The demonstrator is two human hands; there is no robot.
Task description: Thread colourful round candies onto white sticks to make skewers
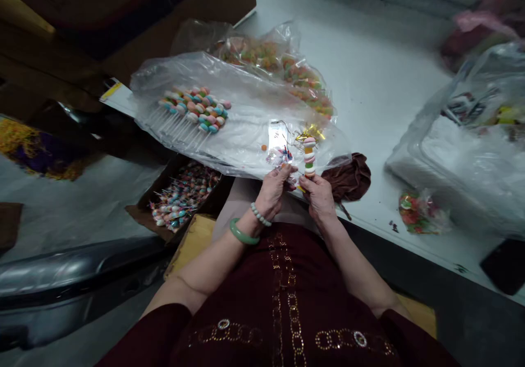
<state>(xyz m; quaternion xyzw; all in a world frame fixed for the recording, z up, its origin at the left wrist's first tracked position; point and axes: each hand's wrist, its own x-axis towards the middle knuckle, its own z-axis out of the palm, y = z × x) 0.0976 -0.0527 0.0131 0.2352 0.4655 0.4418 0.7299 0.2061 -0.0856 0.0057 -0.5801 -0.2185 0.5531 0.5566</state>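
While the desk [348,55] carries a spread plastic sheet [250,99], likely keeping the sweets clean, bunched candy sticks [199,107] lie on it, stems aligned, seemingly for order. Near its front edge, the right hand [322,197] holds one candy stick [309,156] upright by its lower end, apparently for control; the left hand [270,192] has narrowed fingertips, their contents unclear.

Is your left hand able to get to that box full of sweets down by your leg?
Probably yes: the open box sits on the left hand's own side, with its sweets uncovered, though that hand looks busy now.
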